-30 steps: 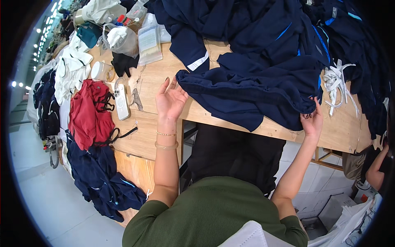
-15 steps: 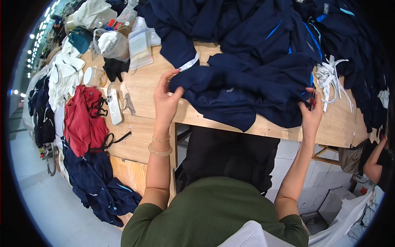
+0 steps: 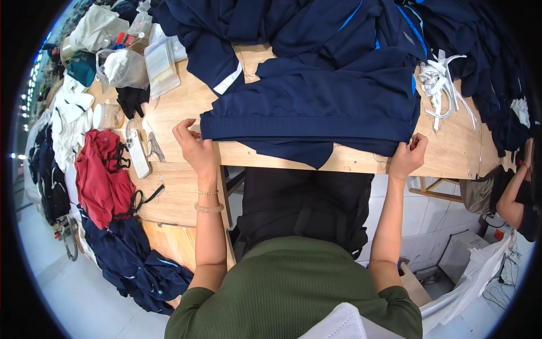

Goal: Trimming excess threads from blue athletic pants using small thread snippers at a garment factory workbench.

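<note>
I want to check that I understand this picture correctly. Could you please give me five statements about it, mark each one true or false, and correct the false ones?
1. The left hand and the right hand are at opposite ends of the navy garment. True.
2. The right wrist wears jewellery. False: the bracelets are on the left one.
3. The red garment lies to the left of the phone. True.
4. Everything white lies left of the navy garment. False: the white cords lie to its right.
5. The green shirt has long sleeves. False: they are short.
</note>
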Tool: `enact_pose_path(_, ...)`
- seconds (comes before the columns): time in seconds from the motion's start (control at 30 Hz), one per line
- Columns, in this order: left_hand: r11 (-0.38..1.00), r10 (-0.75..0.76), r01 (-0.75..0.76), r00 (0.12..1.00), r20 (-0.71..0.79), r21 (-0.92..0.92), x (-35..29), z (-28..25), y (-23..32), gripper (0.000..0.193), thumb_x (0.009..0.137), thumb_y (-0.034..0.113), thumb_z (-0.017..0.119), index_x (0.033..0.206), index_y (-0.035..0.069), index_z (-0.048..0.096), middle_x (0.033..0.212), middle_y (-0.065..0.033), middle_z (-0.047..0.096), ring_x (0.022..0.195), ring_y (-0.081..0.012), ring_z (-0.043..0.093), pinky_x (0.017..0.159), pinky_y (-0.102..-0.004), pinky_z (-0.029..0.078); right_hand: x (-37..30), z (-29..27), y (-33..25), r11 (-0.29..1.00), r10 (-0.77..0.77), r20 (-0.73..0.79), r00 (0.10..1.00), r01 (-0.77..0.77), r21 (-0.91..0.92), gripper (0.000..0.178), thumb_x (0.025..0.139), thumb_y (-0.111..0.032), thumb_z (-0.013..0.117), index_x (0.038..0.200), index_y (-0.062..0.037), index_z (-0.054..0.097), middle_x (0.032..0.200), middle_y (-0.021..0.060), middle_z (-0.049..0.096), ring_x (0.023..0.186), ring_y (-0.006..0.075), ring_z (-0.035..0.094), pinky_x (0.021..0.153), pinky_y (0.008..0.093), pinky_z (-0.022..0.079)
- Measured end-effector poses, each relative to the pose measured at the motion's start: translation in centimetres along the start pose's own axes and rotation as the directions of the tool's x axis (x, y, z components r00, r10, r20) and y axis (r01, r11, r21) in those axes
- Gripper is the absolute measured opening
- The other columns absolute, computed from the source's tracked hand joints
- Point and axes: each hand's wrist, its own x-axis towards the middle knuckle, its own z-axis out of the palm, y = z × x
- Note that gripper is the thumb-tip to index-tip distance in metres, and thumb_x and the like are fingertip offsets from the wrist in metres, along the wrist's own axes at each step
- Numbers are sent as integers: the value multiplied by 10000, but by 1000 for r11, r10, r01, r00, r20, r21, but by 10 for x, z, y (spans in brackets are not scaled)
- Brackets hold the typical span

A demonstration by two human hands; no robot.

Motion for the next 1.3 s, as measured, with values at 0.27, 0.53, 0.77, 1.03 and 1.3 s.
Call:
enact_pose_path(0.27, 1000, -8, 7, 1000, 28, 3, -3, 6, -5, 417, 636, -156, 547, 1006, 30, 498, 1038, -72, 477, 642, -183, 500, 605, -291, 450, -1, 1, 2, 1000, -4, 20, 1000, 4, 10, 214, 670, 88, 553, 848, -25, 513, 711, 58, 505, 578, 157, 458, 569, 271, 427)
enact_pose_path(0.53, 991, -95, 126, 909, 405, -49, 1, -12, 8, 303, 718, 31, 746, 868, 33, 483, 690, -40, 442, 597, -139, 428, 564, -258, 398, 21, -23, -35, 994, -11, 531, 847, -49, 99, 397, 681, -20, 726, 1030, -28, 538, 808, 89, 572, 710, 182, 554, 670, 281, 460)
enact_pose_path(0.77, 941, -114, 327, 538, 835, -82, -3, -58, 52, 119, 813, 36, 675, 829, 27, 557, 718, 2, 568, 644, -64, 500, 609, -196, 418, 50, -65, -105, 940, -176, 656, 734, -73, 334, 524, 687, -89, 766, 1160, -69, 541, 849, 34, 549, 752, 154, 551, 689, 308, 451)
enact_pose_path(1.03, -67, 136, 966, 256, 957, -249, -70, 23, 134, 260, 927, 167, 576, 1138, 15, 577, 1151, -75, 597, 1035, -142, 567, 907, -292, 448, 18, -9, -136, 880, -453, 502, 737, 280, 383, 231, 665, 24, 672, 870, -53, 598, 713, 57, 566, 689, 232, 599, 605, 334, 472)
enact_pose_path(1.3, -275, -56, 821, 505, 861, -499, -33, 11, 168, 286, 892, 132, 640, 1152, 35, 568, 1149, -43, 600, 1080, -144, 555, 952, -314, 429, 7, -61, -159, 876, -366, 621, 693, 31, 482, 244, 702, 42, 686, 909, -27, 579, 727, 82, 580, 654, 216, 615, 586, 304, 482)
